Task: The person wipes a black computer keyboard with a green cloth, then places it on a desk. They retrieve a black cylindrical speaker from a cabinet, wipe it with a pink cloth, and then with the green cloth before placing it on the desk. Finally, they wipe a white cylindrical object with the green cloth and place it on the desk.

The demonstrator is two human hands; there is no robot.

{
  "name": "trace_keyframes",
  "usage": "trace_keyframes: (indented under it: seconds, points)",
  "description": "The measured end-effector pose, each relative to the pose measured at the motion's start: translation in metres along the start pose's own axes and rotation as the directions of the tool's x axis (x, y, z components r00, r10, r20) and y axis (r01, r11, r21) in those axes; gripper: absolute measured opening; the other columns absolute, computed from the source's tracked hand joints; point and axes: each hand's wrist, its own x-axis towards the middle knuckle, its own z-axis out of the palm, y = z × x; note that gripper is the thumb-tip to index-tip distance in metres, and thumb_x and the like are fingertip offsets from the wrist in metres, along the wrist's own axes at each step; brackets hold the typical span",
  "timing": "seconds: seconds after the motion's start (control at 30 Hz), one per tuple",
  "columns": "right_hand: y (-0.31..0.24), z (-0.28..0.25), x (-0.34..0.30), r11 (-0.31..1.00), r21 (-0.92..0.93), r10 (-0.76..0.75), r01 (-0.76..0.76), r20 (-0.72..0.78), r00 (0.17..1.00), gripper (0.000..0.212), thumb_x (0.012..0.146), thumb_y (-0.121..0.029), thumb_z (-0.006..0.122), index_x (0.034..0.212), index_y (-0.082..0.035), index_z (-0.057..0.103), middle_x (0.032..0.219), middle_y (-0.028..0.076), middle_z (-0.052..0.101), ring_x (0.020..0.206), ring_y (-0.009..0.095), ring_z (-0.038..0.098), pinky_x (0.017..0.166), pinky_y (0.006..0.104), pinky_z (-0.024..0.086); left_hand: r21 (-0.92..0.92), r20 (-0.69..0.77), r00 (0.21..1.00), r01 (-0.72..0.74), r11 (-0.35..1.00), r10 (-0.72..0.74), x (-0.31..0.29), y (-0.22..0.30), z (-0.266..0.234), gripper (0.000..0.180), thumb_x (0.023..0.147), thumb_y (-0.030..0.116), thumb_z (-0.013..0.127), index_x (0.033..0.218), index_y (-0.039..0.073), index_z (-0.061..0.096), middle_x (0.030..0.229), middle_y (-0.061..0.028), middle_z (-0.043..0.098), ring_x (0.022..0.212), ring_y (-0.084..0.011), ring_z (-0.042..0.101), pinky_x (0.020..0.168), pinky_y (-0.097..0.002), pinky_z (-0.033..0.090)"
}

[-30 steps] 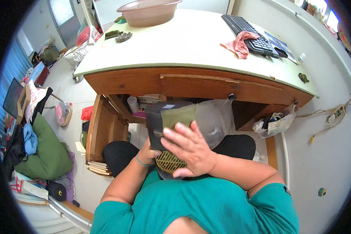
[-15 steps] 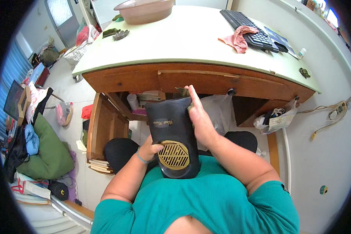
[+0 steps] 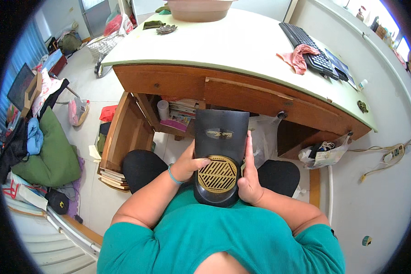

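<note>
The black case (image 3: 221, 141) has straightened from its slant of half a second ago, and the right grip (image 3: 250, 180) has dropped lower along its side. The case stands before the person's chest, near side of the counter (image 3: 205, 41). The left grip (image 3: 187, 165) pinches its left edge, thumb by the gold grille (image 3: 217, 174); the right one lies flat against the right edge, fingers straight and together. Just beyond hangs a clear bag (image 3: 261, 137). To the left, an open wooden drawer (image 3: 123, 132) juts out near the knee. A basin (image 3: 201, 11) stands at the counter's far edge; a pink cloth (image 3: 300, 58) partly covers the keyboard (image 3: 299, 35) on the right. Gold script marks the case; print on the shelf's books (image 3: 182, 109) is too small to read.
</note>
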Motion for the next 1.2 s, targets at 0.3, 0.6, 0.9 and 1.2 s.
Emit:
trace_keyframes:
  seconds: [0.3, 0.6, 0.9, 1.2]
  points:
    - [-0.011, -0.033, 0.019, 0.726, -0.499, -0.291, 0.473, 0.4, 0.869, 0.097, 0.087, -0.075, 0.043, 0.146, 0.002, 0.038, 0.154, 0.02, 0.035, 0.146, 0.04, 0.024, 0.12, 0.0536, 0.009, -0.003, 0.033, 0.999, -0.043, 0.999, 0.043, 0.006, 0.0, 0.009, 0.077, 0.081, 0.018, 0.07, 0.146, 0.002, 0.031, 0.138, -0.0118, 0.049, 0.125, -0.0202, 0.048, 0.108, -0.037, 0.038]
    - [-0.063, -0.008, 0.104, 0.562, -0.449, -0.063, 0.694, 0.814, 0.578, 0.095, 0.077, -0.071, 0.058, 0.141, -0.002, 0.047, 0.136, 0.016, 0.055, 0.13, 0.03, 0.049, 0.115, 0.0461, 0.029, 0.685, 0.12, 0.943, -0.305, 0.662, 0.31, 0.012, -0.015, 0.005, 0.052, 0.084, 0.027, 0.073, 0.128, 0.004, 0.056, 0.132, -0.0145, 0.058, 0.121, -0.026, 0.057, 0.1, -0.0376, 0.046]
    - [-0.038, -0.054, 0.061, 0.556, -0.528, -0.149, 0.642, 0.696, 0.702, 0.08, 0.086, -0.061, 0.058, 0.144, -0.008, 0.044, 0.148, 0.008, 0.047, 0.141, 0.027, 0.039, 0.119, 0.0457, 0.018, 0.483, -0.02, 0.987, -0.128, 0.866, 0.157, 0.016, -0.008, 0.01, 0.085, 0.078, 0.024, 0.079, 0.144, 0.0, 0.032, 0.134, -0.0185, 0.053, 0.124, -0.0235, 0.051, 0.106, -0.0365, 0.04]
    - [0.022, -0.045, -0.018, 0.769, -0.489, -0.294, 0.412, 0.302, 0.907, 0.1, 0.088, -0.074, 0.044, 0.15, 0.002, 0.029, 0.154, 0.026, 0.03, 0.145, 0.043, 0.025, 0.12, 0.053, 0.01, 0.372, -0.017, 0.996, -0.073, 0.925, 0.085, 0.012, 0.002, 0.012, 0.092, 0.075, 0.023, 0.079, 0.146, -0.002, 0.026, 0.137, -0.02, 0.049, 0.125, -0.027, 0.051, 0.106, -0.037, 0.041]
